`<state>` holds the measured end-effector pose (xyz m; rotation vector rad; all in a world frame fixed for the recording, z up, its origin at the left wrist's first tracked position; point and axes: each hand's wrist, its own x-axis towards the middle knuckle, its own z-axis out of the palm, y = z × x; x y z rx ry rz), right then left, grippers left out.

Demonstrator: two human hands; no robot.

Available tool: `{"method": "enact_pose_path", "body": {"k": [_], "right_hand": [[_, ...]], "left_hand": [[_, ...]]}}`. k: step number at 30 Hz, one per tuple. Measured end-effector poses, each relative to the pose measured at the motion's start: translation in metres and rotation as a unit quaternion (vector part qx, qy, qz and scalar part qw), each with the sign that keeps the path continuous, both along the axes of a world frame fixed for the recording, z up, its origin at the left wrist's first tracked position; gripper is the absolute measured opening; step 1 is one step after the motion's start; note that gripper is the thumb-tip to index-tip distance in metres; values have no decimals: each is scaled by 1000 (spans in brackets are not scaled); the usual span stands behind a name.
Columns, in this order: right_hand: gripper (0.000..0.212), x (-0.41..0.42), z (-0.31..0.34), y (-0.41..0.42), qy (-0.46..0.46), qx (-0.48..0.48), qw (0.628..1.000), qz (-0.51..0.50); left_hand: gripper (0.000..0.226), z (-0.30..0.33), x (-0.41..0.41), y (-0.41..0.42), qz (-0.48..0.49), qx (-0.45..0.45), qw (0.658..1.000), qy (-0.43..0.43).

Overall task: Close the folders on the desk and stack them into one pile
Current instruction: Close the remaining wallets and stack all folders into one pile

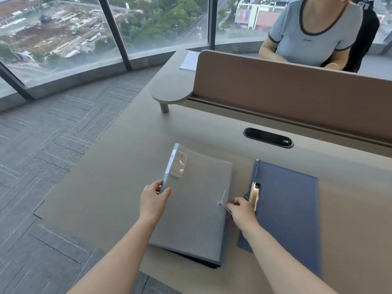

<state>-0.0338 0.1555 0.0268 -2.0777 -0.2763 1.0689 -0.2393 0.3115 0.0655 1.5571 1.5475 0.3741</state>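
Note:
A grey folder lies closed on the desk, with a dark folder's edge showing under its near side. A label marked "20" sits at its far left corner. My left hand grips the grey folder's spine on the left. My right hand pinches the thin elastic cord at the folder's right edge. To the right lies a blue folder, open flat, its metal clip showing just beyond my right hand.
A brown divider panel runs along the desk's far side, with a person seated behind it. A black cable slot lies ahead of the folders. A small round shelf and a paper sheet sit far left. The desk edge drops to carpet on the left.

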Motion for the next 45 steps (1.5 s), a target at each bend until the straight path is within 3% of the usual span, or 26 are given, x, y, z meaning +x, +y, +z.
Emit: {"method": "enact_pose_path", "body": {"k": [6,11,20,25,32,42,43,45], "right_hand": [[11,-6,-6,13,-15,-16,1000,12],[9,-9,-12,24,-54,-55,997,-2],[32,-10,-5,31,-40,-58,995,-63],[11,-7,-4,29,9,-39,992,-122],[10,-2,-3,33,63,-41,985,-155],[10,-3,4,32,71,-51,985,-147],[13,-5,5,31,61,-45,987,-144],[38,-6,5,29,60,-45,985,-153]], "left_hand": [[44,-8,-1,12,-20,3,998,67],[50,-14,-2,19,-28,-47,998,40],[62,-23,-4,26,-42,-147,988,-15],[64,-20,-5,32,-16,-187,980,-62],[53,-18,-5,35,2,-227,969,-94],[74,-20,-7,35,1,-253,959,-125],[74,-19,-7,34,2,-249,960,-128],[70,-18,-7,32,4,-241,961,-135]]}}
